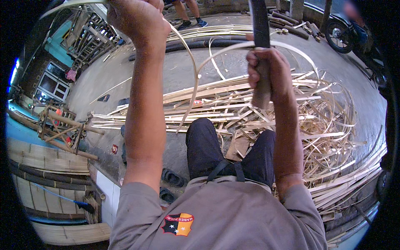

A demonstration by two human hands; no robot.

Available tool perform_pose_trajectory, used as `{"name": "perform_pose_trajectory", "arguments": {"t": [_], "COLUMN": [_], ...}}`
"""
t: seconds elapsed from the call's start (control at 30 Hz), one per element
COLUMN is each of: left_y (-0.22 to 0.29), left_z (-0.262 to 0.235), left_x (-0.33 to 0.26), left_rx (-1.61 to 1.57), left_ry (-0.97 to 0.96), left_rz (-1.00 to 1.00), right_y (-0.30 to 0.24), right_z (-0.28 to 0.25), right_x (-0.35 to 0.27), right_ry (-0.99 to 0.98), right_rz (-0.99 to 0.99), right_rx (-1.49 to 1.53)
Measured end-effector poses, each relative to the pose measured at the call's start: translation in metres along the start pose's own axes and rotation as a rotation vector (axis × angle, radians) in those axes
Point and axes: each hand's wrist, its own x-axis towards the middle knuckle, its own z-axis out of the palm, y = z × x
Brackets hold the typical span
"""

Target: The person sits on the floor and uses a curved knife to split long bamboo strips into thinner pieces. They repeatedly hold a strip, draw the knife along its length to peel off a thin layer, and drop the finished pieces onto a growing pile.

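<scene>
Raised at the top left, my left hand (139,21) is closed round a thin, pale bamboo strip (194,71). One end of the strip runs off to the upper left, and the other bends down in a curve over the floor. My right hand (278,71) grips a large knife (261,25) by its thick wooden handle, the dark blade pointing up and cut off by the picture's edge. A second pale curl of bamboo (221,52) arches from beside the first strip past the right hand; whether the two are joined I cannot tell.
Split bamboo lengths (183,98) lie across the floor ahead, with tangled shavings (329,121) at the right. Behind them are dark poles (196,44) and a standing person's legs (185,10). A bamboo frame (62,129) stands left, sandals (173,178) lie near me, and a motorbike (354,37) is far right.
</scene>
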Motion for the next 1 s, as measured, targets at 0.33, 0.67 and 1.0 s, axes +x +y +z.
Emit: {"name": "perform_pose_trajectory", "arguments": {"t": [0.33,0.67,1.0], "left_y": [0.034,0.067,0.074], "left_z": [0.001,-0.086,-0.113], "left_x": [-0.008,0.001,0.011], "left_rx": [0.435,1.026,0.873], "left_ry": [0.045,0.092,0.206], "left_rz": [0.099,0.44,0.495], "right_y": [0.114,0.124,0.018], "right_z": [0.112,0.165,0.166], "right_x": [-0.008,-0.012,-0.006], "right_ry": [-0.351,-0.525,-0.355], "right_rz": [0.234,0.176,-0.111], "right_rx": [-0.404,-0.418,-0.157]}}
